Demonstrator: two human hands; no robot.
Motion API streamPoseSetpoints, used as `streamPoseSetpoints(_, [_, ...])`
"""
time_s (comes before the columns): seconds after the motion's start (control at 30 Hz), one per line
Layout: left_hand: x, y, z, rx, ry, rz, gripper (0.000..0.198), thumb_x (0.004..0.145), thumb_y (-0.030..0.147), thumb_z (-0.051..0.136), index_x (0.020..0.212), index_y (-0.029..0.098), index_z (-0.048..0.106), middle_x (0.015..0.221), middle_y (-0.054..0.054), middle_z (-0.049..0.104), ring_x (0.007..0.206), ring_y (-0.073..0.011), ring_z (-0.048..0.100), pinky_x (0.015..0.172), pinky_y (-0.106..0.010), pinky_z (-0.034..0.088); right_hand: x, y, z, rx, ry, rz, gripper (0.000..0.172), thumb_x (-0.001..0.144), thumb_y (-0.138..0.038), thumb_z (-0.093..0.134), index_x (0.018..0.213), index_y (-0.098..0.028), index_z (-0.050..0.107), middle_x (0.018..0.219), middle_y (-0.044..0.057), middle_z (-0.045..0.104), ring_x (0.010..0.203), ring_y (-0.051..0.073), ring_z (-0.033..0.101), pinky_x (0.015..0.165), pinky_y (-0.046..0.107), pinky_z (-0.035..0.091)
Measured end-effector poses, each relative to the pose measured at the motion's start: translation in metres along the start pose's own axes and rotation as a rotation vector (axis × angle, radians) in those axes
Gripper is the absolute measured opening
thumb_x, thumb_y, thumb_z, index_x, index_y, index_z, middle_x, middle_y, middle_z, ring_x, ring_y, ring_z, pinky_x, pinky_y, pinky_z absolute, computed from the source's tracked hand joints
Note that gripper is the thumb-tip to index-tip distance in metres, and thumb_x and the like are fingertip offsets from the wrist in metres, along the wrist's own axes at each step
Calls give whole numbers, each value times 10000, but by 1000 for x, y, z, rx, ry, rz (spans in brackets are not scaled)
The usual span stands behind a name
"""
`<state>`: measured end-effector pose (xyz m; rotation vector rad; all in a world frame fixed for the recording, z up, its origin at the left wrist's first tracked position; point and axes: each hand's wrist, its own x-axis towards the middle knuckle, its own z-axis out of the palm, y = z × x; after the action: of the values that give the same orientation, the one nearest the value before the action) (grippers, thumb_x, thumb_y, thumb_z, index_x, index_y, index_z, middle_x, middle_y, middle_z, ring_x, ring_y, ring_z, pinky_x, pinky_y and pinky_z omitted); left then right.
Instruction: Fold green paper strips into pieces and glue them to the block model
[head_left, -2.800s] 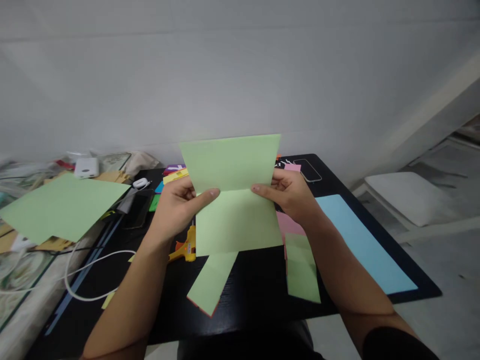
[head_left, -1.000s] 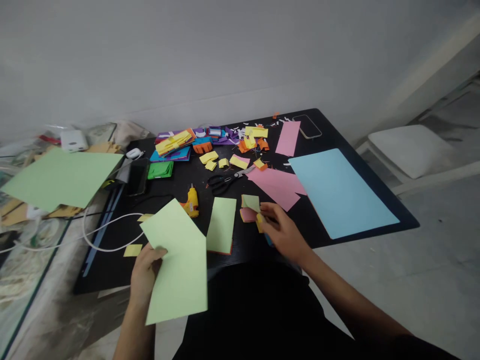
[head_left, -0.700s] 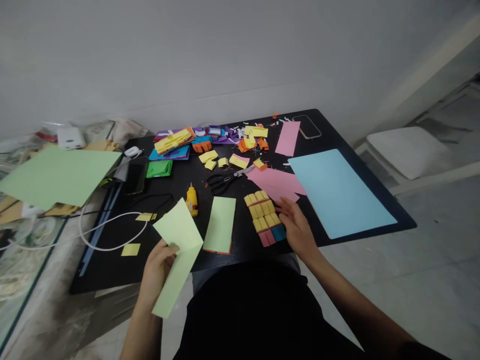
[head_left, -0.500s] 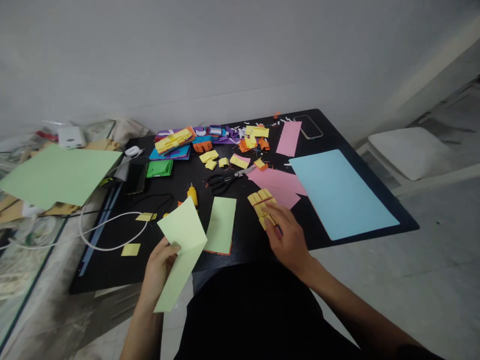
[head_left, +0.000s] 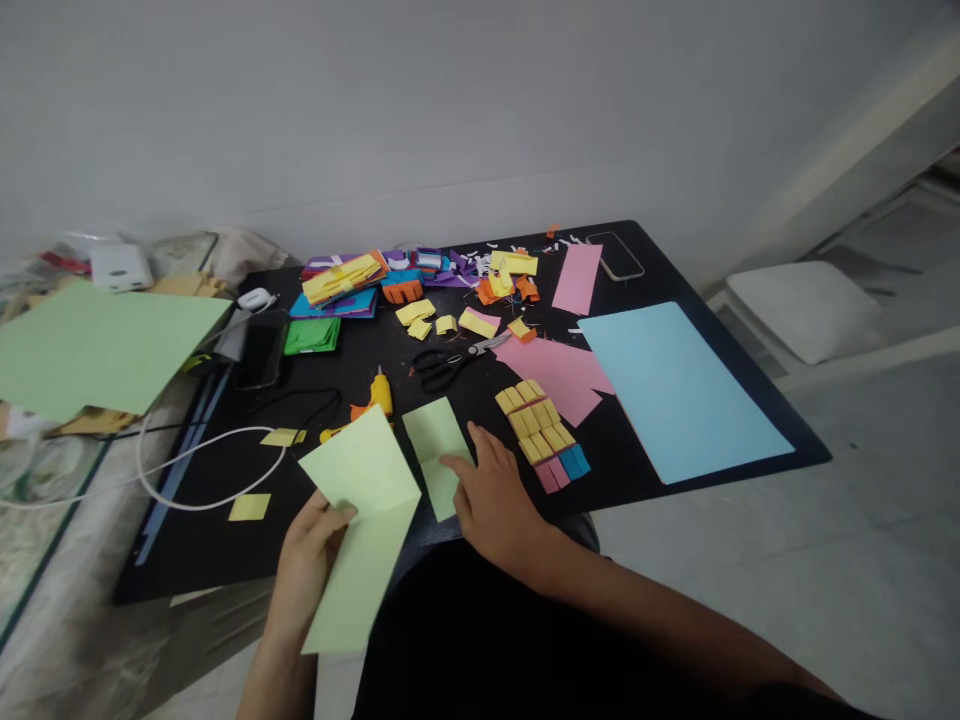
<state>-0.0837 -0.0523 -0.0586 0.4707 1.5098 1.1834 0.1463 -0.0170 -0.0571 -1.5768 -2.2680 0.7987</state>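
Note:
In my left hand (head_left: 311,545) I pinch a large piece of light green paper (head_left: 367,530), bent along a crease across its middle. My right hand (head_left: 499,495) is at a smaller light green paper strip (head_left: 427,435). Its thumb lies on top of the strip and its other fingers are at the right edge, partly hiding it. This strip is tilted and has a crease too. Right of that hand lies a panel of folded paper blocks (head_left: 536,425), mostly yellow, with pink and blue ones at the near end. A yellow glue gun (head_left: 381,392) lies behind the held paper.
Black-handled scissors (head_left: 442,368) lie mid-table among yellow scraps. Pink sheets (head_left: 559,370) and a large light blue sheet (head_left: 679,390) are on the right. Coloured folded papers (head_left: 345,280) are piled at the back. A white cable (head_left: 184,505) loops across the left side.
My right hand has left the block panel and moved left onto the small green strip, which has turned and shifted. My left hand still holds the larger green paper, slightly lower.

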Motion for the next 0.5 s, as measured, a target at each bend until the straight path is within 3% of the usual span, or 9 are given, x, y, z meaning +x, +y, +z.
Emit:
streamPoseSetpoints(0.1, [2,8,-6,86,53,13,515,558,295,910,1031,182,739,834,-11,778,596,-173,661,524,-235,493,2,-8,1,-37,36,19,364,988,-259,651,1312,-92,660,1629,315,373,1542,472,338,1196,630,369])
streamPoseSetpoints(0.17, [4,14,-11,101,63,65,532,554,287,903,1047,195,724,839,-12,776,630,-190,685,522,-234,500,4,-14,1,-70,35,11,372,956,-247,701,1276,-65,647,1593,332,405,1515,484,363,1166,630,404])
streamPoseSetpoints(0.3, [5,32,-12,127,77,252,400,635,275,862,995,217,696,799,15,754,636,-168,696,562,-223,541,4,-11,-7,-37,-22,45,466,865,-119,755,1308,-135,613,1421,225,554,1283,411,561,1023,574,519])
streamPoseSetpoints(0.4, [12,53,4,146,86,355,405,670,259,833,1042,240,673,764,43,747,558,-149,664,543,-232,553,-3,3,-14,76,-51,85,603,800,-71,803,1352,-201,596,1366,171,534,1177,348,620,1014,536,530])
streamPoseSetpoints(0.5, [41,75,38,130,56,489,475,668,222,789,1112,236,619,780,28,755,597,-176,691,578,-270,580,-12,17,-19,279,-80,81,448,863,-21,698,1261,-220,645,1293,121,541,1138,266,661,1043,467,528])
